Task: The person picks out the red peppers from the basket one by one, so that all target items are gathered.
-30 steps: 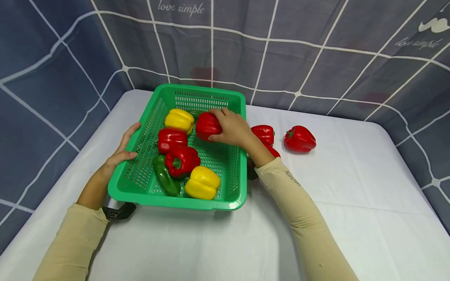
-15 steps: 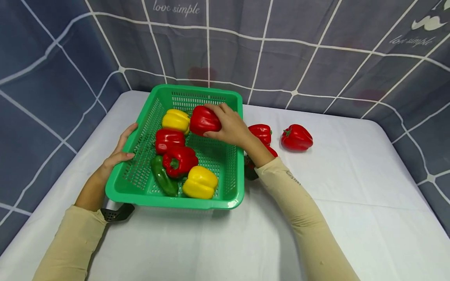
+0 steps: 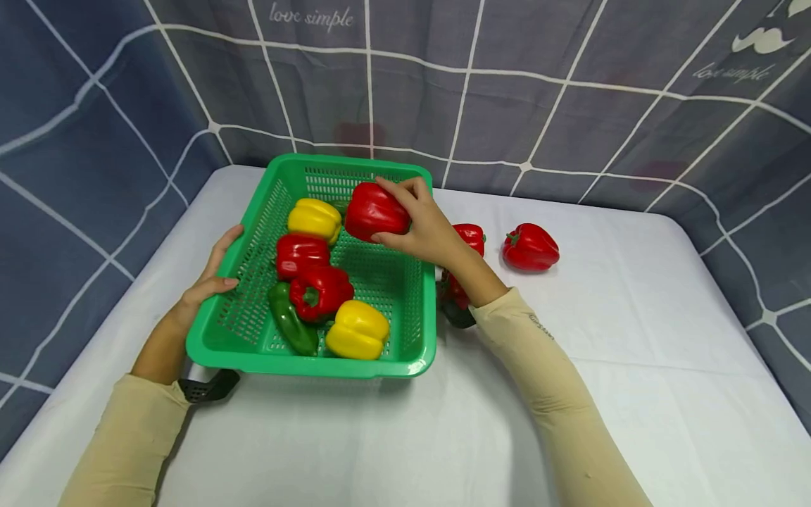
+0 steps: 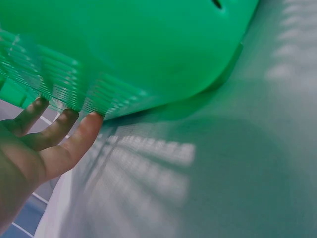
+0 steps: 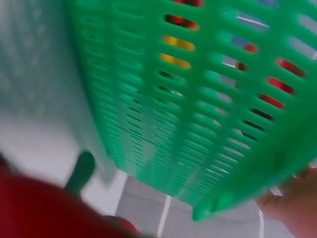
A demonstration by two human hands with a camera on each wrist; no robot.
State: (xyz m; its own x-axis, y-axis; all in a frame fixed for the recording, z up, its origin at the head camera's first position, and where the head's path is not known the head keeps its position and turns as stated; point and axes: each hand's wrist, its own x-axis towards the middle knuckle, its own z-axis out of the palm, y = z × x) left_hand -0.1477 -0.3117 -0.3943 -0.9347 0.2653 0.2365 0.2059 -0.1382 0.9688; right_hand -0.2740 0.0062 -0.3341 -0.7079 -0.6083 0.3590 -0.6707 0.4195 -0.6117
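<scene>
My right hand [image 3: 426, 224] grips a red bell pepper [image 3: 376, 211] between thumb and fingers, over the far right part of a green slotted basket [image 3: 307, 363]. My left hand [image 3: 205, 282] holds the basket's left rim; in the left wrist view, three fingertips [image 4: 90, 124] touch the outer wall from below. Inside the basket lie two yellow bell peppers [image 3: 358, 329], two more red bell peppers [image 3: 303, 255] and a long green pepper [image 3: 293, 320]. The right wrist view looks along the basket's outer wall [image 5: 158, 114], with part of my right hand [image 5: 292, 203] at the edge.
Right of the basket, a red bell pepper [image 3: 531, 246] lies on the white cloth [image 3: 633, 331]. Other red peppers [image 3: 470, 236] sit close against the basket, partly hidden by my right arm. A dark grid-patterned curtain [image 3: 418, 91] stands behind and at both sides.
My right hand has raised the red bell pepper from among the others in the basket, and now moves it slightly back to the right. The left hand keeps its place on the rim.
</scene>
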